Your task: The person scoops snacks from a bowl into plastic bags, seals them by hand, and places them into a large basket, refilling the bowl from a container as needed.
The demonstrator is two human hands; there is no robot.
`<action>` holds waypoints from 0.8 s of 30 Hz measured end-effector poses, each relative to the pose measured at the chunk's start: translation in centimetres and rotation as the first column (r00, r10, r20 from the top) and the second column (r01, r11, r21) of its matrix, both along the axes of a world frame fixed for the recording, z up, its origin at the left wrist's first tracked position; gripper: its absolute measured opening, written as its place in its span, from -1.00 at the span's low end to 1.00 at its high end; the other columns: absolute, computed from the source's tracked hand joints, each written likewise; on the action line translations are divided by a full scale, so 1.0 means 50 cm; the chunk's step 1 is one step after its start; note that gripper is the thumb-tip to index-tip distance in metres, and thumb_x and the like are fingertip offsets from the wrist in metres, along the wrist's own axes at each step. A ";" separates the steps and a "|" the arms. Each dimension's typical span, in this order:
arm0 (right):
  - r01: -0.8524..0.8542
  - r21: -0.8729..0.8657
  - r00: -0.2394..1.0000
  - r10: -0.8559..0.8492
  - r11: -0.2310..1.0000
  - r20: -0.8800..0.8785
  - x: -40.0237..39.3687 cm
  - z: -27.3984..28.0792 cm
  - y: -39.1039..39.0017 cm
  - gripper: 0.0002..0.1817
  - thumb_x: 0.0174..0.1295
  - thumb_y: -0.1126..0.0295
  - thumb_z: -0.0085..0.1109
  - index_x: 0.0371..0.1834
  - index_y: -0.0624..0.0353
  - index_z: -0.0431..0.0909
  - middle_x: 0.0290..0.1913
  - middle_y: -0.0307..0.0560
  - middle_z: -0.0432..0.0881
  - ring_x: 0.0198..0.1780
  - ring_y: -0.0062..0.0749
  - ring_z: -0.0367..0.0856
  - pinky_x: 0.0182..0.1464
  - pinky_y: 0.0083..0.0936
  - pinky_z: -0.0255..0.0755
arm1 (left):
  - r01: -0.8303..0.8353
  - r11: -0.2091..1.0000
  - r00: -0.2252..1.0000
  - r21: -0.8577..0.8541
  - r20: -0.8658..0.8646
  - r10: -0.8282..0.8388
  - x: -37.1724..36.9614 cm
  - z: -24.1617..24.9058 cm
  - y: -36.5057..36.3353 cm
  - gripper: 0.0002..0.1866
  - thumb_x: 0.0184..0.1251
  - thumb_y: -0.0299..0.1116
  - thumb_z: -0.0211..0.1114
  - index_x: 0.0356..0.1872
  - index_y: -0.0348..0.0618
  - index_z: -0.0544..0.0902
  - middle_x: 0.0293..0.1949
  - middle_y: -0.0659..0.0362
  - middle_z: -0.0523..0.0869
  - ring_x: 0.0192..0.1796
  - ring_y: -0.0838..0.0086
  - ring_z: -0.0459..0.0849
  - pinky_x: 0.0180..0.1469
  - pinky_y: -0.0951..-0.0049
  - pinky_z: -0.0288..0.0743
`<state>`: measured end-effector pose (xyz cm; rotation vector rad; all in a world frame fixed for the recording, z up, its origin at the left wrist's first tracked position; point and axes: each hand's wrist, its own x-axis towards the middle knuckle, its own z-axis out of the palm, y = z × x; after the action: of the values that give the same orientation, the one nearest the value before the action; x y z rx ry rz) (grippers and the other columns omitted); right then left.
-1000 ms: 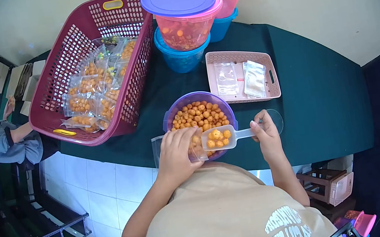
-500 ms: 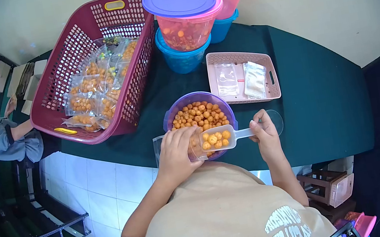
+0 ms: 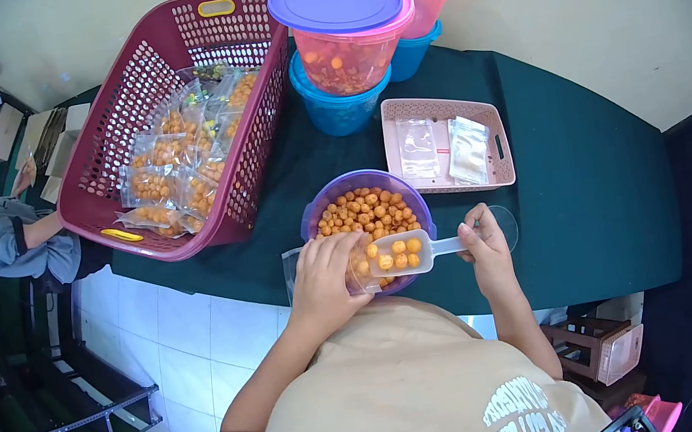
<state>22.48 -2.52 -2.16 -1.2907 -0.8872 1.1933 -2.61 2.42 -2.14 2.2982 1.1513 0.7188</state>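
Observation:
My right hand (image 3: 487,249) is closed around the handle of a clear plastic scoop (image 3: 448,245). Several round orange snack balls (image 3: 400,254) lie in the scoop, which points left. Its tip reaches into the mouth of a clear plastic bag (image 3: 290,268), gripped by my left hand (image 3: 325,276), whose fingers cover much of the bag. Some balls show inside the bag near its mouth. Scoop and bag are held over the near side of a purple bowl (image 3: 307,220) filled with more orange balls (image 3: 368,209).
A maroon basket (image 3: 223,221) of filled bags stands left. Lidded tubs (image 3: 347,110) are stacked at the back. A pink tray (image 3: 454,187) holds flat clear bags (image 3: 469,150). A clear round object (image 3: 508,225) lies by my right hand. Another person (image 3: 11,240) sits at far left.
Some balls have slid left along the scoop toward the bag, leaving fewer in it. Both hands keep nearly the same place; the view has shifted slightly.

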 end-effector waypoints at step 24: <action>0.002 0.020 0.998 -0.004 1.000 0.070 0.002 0.012 0.005 -0.83 0.39 0.37 0.07 -0.27 0.03 0.25 -0.48 -0.39 0.26 -0.50 -0.76 0.17 -0.47 -0.74 0.04 | 0.025 0.999 1.000 0.032 -0.015 -0.025 0.008 0.003 0.006 -0.26 -0.22 -0.34 0.51 0.16 -0.11 0.47 0.08 0.07 0.57 0.17 0.14 0.48 0.31 0.10 0.25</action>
<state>22.56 -2.26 -1.56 -1.3240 -0.9450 1.1404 -2.22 2.70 -2.02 2.3437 1.1228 0.7178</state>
